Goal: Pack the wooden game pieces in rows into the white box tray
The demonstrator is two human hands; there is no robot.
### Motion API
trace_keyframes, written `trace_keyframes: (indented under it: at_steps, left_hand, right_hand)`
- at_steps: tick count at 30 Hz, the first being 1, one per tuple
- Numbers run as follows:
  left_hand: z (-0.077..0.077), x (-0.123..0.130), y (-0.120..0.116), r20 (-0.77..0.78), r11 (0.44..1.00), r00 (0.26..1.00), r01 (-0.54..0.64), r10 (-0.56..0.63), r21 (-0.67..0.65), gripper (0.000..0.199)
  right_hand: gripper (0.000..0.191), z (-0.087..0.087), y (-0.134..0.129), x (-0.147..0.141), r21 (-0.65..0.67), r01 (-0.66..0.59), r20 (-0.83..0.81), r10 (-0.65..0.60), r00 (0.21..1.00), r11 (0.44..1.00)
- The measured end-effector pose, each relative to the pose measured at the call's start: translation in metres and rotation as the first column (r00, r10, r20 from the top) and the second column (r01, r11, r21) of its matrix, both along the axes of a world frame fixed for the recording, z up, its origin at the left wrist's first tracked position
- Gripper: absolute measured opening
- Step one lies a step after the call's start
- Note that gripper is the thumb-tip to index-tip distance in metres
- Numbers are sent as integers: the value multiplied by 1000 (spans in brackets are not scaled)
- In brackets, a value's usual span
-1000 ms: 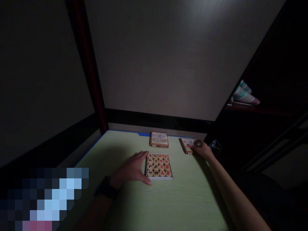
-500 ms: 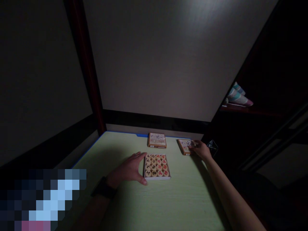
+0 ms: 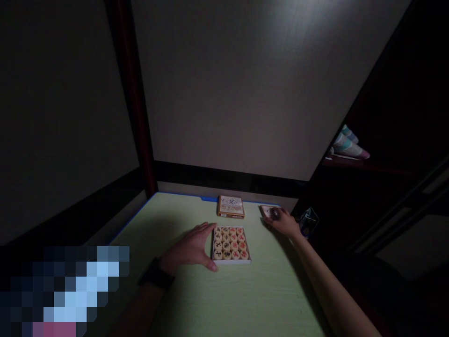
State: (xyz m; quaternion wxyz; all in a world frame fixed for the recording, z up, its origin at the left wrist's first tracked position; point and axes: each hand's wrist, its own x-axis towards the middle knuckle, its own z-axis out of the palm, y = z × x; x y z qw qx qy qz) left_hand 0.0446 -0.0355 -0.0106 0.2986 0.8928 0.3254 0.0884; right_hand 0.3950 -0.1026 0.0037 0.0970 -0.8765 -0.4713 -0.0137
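A shallow white tray (image 3: 230, 262) lies on the green tabletop, filled with rows of round wooden Chinese chess pieces (image 3: 226, 245), black-marked on the left and red-marked on the right. At the tray's left side, my left hand (image 3: 191, 248) is open, thumb and fingers spread towards its two left corners. My right hand (image 3: 285, 223) reaches over a flat printed cardboard box (image 3: 265, 210) near the table's far right, fingers closed about its sides. Much of this box is hidden by the hand and its shadow. A similar printed box (image 3: 230, 207) lies behind the tray.
The green table (image 3: 224, 299) has a blue far edge against a grey panel (image 3: 228, 103). Just past its right edge is a dark angular object (image 3: 309, 222), hard to make out. Striped cloth items (image 3: 349, 142) rest on a shelf at right.
My right hand has moved left, from the printed box's right edge to over its middle, covering more of it. My left hand stays beside the tray. The view has shifted slightly.
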Motion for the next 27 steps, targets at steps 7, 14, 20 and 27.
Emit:
trace_keyframes:
  at_steps: [7, 14, 20, 27]
  left_hand:
    - [-2, 0, 2, 58, 999, 998, -22, 24, -43, 129]
    - [9, 0, 5, 387, 963, 906, -72, 173, -261, 90]
    - [16, 13, 3, 518, 974, 847, 3, 119, -229, 48]
    - [0, 16, 9, 456, 981, 873, -109, 172, -160, 38]
  right_hand:
    - [58, 19, -7, -11, 98, -31, -49, 36, 998, 995]
    - [60, 52, -35, -93, 289, -416, -22, 441, 897, 862]
    - [56, 51, -49, -171, 100, -444, -87, 452, 888, 891]
    - [49, 37, -46, -186, 9, -394, -26, 394, 919, 919]
